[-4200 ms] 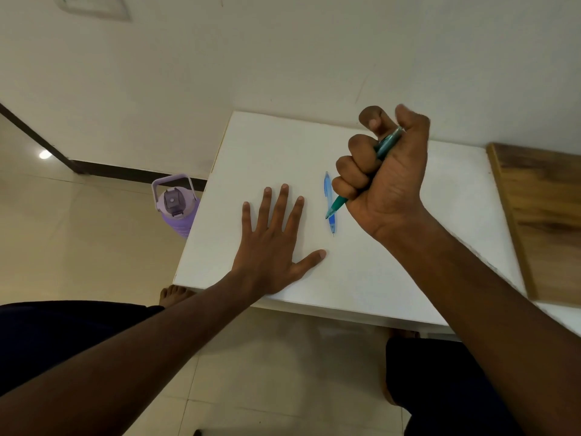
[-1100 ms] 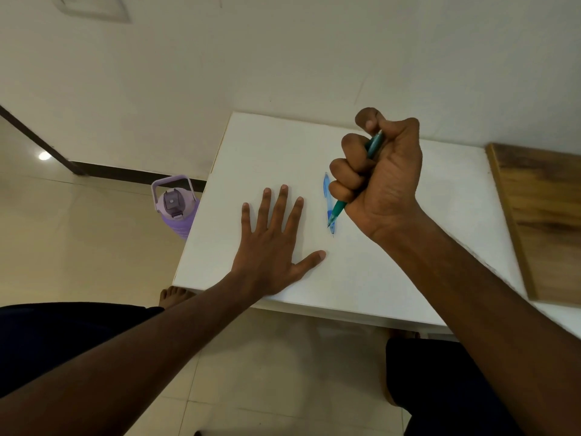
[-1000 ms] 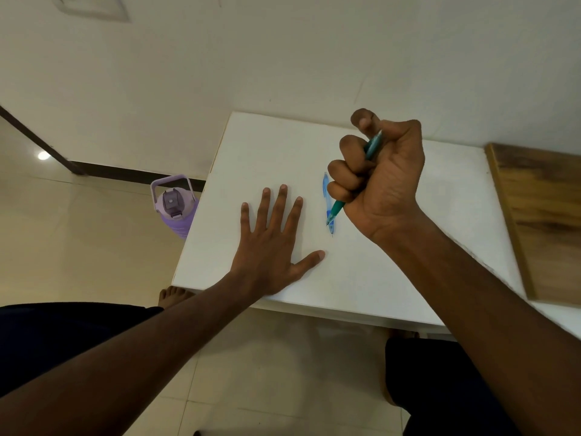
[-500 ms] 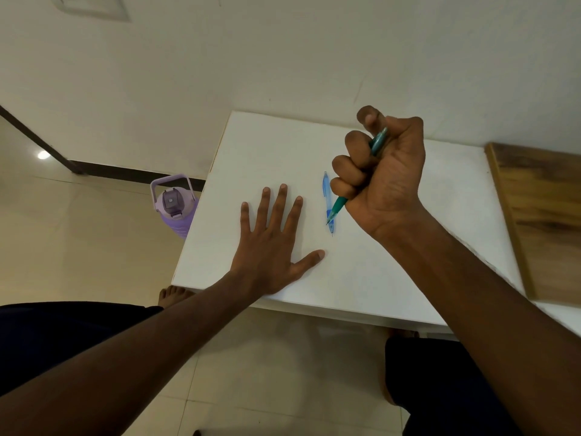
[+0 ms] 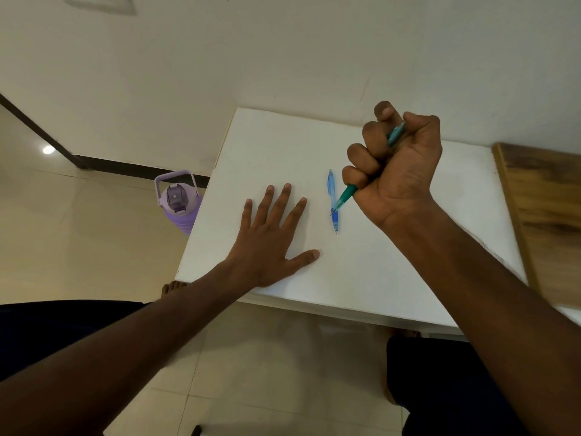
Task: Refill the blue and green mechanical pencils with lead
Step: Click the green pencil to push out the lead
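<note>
Head view: the right hand (image 5: 396, 171) sits right of centre in the frame, raised over the white desk (image 5: 393, 272). Its grip is a closed fist wrapped round the green pencil (image 5: 345, 196), with the thumb up near the pencil's back end. The pencil slants from upper right to lower left; its teal nose pokes out below the little finger and a paler teal stretch shows between the curled fingers near the top. The tip points down toward the desk, and seems to hang just above the blue pencil (image 5: 332, 199), though contact cannot be judged.

The blue pencil lies flat on the desk at mid-frame, running nearly straight up and down the picture, tip toward the near edge. Its barrel is clear light blue with a darker blue sleeve near the tip.

The left hand (image 5: 273, 240) lies flat on the desk left of the blue pencil, fingers straight and spread, holding nothing, near it but apart.

Both pencils look like light, stiff plastic, smooth enough to roll. The leads would likely be thin and brittle. Best hold is probably the barrel mid-length, leaving the cap end free; no lead or lead case is visible.

A purple bottle (image 5: 177, 202) stands on the floor at the left.
</note>
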